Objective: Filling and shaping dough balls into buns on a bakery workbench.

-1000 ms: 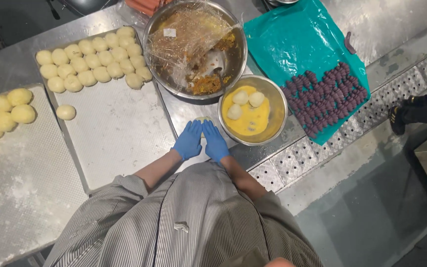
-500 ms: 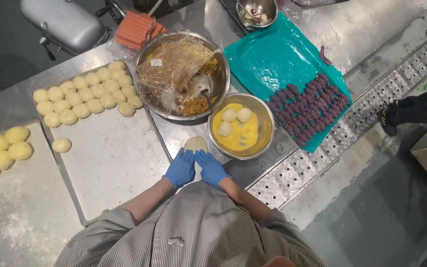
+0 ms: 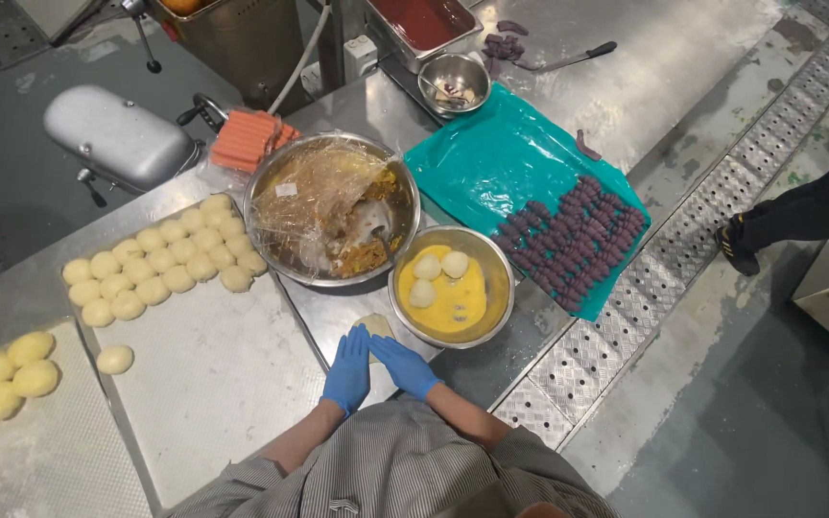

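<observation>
From the head camera, the person is pressing a small flat piece of dough (image 3: 374,324) on the steel surface (image 3: 338,309), just in front of their body. The left hand (image 3: 348,369) and right hand (image 3: 403,366), both in blue gloves, are lying side by side with fingers stretched out flat and close together, gripping nothing; the dough is peeking out just beyond the fingertips, touching them.

Judging by what lies around, a good part of the work is looking done: rows of shaped dough balls (image 3: 160,261) are sitting on the floured tray (image 3: 213,384), one lone ball (image 3: 114,359) is lying apart, and more are resting on a second tray (image 3: 50,460) at the left edge. Still waiting are three balls in the bowl of yellow liquid (image 3: 451,285), the filling in the large bowl (image 3: 333,222) partly covered with plastic film, and the purple sticks (image 3: 573,240) on the green sheet (image 3: 501,163).

Most of the flattened dough is hiding under the hands, so its full shape is hard to make out. The second tray is being cut off by the frame, and another person's leg and shoe (image 3: 736,247) are showing only partly at the right.
</observation>
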